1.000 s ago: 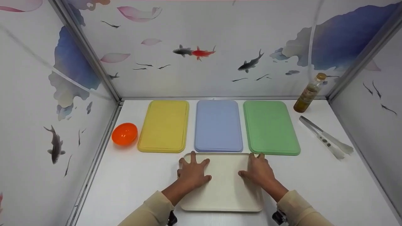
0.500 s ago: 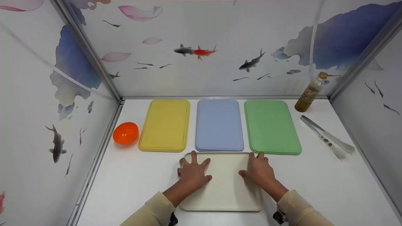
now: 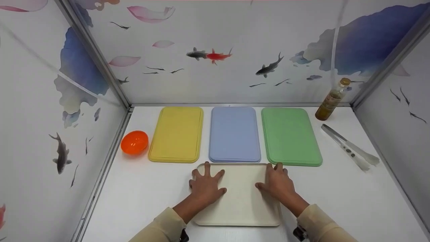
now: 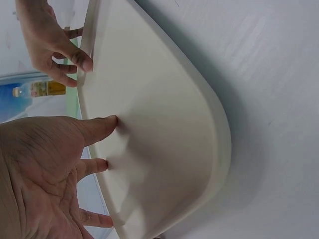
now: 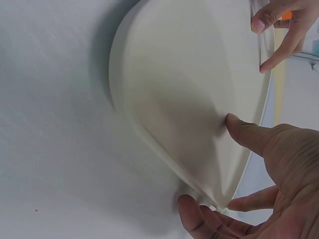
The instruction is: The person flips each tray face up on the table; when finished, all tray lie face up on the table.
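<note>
A cream rectangular tray [image 3: 240, 201] with a low raised rim lies on the white table. Its left part is under my left hand [image 3: 205, 186], whose fingers are spread, with the thumb and some fingertips touching the inner surface. One fingertip reaches the far rim. At the far right corner, my right hand [image 3: 278, 181] touches the tray with its thumb on the inside and its other fingers at and beyond the rim [image 5: 167, 159]. Neither hand lifts the tray visibly.
Behind the tray lie yellow [image 3: 176, 134], blue [image 3: 234, 134] and green [image 3: 291, 136] boards side by side. An orange bowl [image 3: 134, 143] stands at left. Metal tongs [image 3: 350, 147] and an oil bottle [image 3: 330, 102] are at right. Printed walls enclose the table.
</note>
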{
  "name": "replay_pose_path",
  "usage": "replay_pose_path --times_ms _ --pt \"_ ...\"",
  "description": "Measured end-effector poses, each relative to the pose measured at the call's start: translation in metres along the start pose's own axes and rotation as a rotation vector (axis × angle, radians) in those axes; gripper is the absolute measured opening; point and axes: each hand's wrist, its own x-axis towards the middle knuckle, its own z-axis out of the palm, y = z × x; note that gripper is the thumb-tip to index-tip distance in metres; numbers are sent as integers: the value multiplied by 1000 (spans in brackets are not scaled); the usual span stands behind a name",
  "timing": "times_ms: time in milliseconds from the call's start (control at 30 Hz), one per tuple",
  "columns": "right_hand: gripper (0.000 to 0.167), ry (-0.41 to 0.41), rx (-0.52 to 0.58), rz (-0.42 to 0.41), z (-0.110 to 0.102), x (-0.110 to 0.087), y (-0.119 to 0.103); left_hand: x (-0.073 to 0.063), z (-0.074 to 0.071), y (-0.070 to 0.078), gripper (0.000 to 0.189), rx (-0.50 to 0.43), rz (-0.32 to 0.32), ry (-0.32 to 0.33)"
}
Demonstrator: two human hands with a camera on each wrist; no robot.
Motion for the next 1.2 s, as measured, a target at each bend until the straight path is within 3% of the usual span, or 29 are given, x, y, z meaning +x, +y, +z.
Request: replay_pose_path --times_ms 800,1200 --pt "96 -9 14 5 1 -1 0 -1 4 -2 68 -9 19 20" --pt "92 -22 -37 3 -5 3 -8 -2 6 -7 69 -14 32 37"
